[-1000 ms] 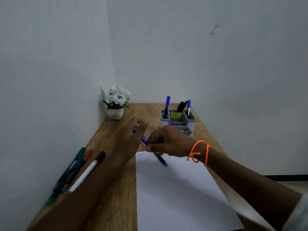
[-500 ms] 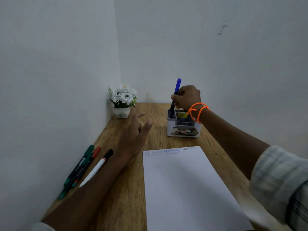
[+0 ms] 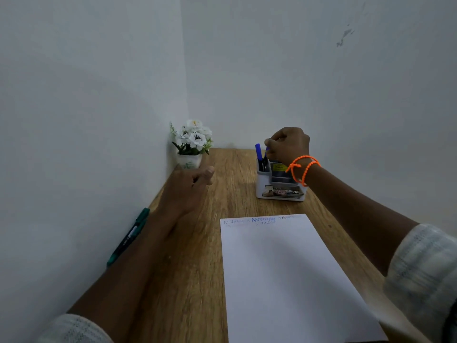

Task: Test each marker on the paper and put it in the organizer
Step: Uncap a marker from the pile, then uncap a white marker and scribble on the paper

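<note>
My right hand (image 3: pixel 288 144) is above the grey organizer (image 3: pixel 280 186) at the far right of the desk, fingers closed on the top of a blue marker (image 3: pixel 266 154) that stands in the left compartment. Another blue marker (image 3: pixel 258 153) stands beside it. The white paper (image 3: pixel 284 280) lies in front of me, with blue scribbles along its top edge. My left hand (image 3: pixel 188 186) hovers over the desk to the left, fingers loosely apart and empty. A green marker (image 3: pixel 131 235) lies along the left wall, partly hidden by my left forearm.
A small white pot of white flowers (image 3: pixel 191 144) stands in the far left corner. Walls close the wooden desk (image 3: pixel 193 280) on the left and at the back. An orange bracelet (image 3: pixel 303 168) is on my right wrist.
My right hand has lowered the blue marker deeper into the organizer. My left arm has shifted left and now covers most of the markers by the wall.
</note>
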